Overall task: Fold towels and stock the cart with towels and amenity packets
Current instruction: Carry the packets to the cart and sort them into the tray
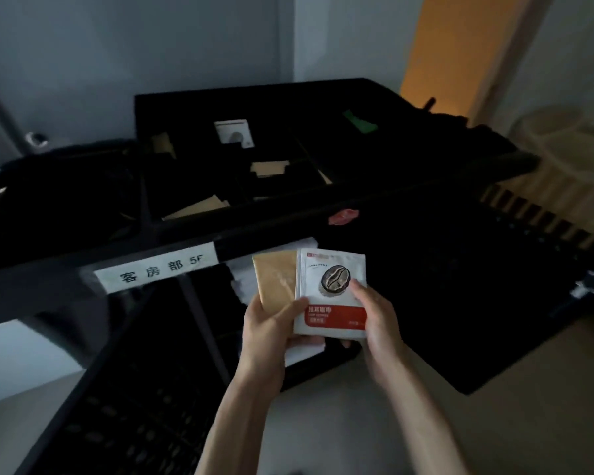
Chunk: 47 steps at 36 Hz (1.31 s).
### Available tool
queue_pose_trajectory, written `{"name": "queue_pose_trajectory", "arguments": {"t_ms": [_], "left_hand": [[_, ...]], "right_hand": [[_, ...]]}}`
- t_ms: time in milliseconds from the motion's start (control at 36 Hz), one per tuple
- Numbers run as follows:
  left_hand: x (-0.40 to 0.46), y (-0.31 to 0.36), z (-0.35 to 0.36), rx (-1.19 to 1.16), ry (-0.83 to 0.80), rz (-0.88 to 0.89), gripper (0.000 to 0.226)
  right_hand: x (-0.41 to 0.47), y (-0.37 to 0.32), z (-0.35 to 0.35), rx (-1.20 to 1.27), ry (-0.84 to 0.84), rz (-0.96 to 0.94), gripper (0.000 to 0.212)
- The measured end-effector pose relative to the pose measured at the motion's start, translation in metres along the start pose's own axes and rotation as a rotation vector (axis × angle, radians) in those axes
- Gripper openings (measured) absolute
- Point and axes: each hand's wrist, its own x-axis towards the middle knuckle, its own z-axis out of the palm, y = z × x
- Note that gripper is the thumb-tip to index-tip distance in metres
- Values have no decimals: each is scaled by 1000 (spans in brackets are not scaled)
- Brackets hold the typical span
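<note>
Head view showed you holding a white coffee packet with a printed bean and red band (330,293) just in front of the black plastic housekeeping cart (288,214). Your right hand (378,320) pinched its right edge, thumb on the face, fingers curled behind. Your left hand (268,330) gripped a plain tan paper packet (275,282), which lay beside and partly under the white one, thumb pressed across both. Beyond, the cart's top tray held scattered tan packets and a white label with black characters (158,269).
</note>
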Motion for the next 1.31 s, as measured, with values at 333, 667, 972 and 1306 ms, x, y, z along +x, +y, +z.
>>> {"name": "queue_pose_trajectory", "arguments": {"t_ms": [333,667,972,1306], "left_hand": [[118,59,-9,-70,13,149,30],[188,96,-31,-24,90,237,31],[256,120,-9,52,355,324,27],[358,173,-8,164,582,332,32]], "right_hand": [[121,-52,67,-89,-126,-89,25],[214,-84,102,-167,-353,-130,24],[311,-103,128,-142,-488,-77,13],[460,-151,185,-194,-355,-138,13]]}}
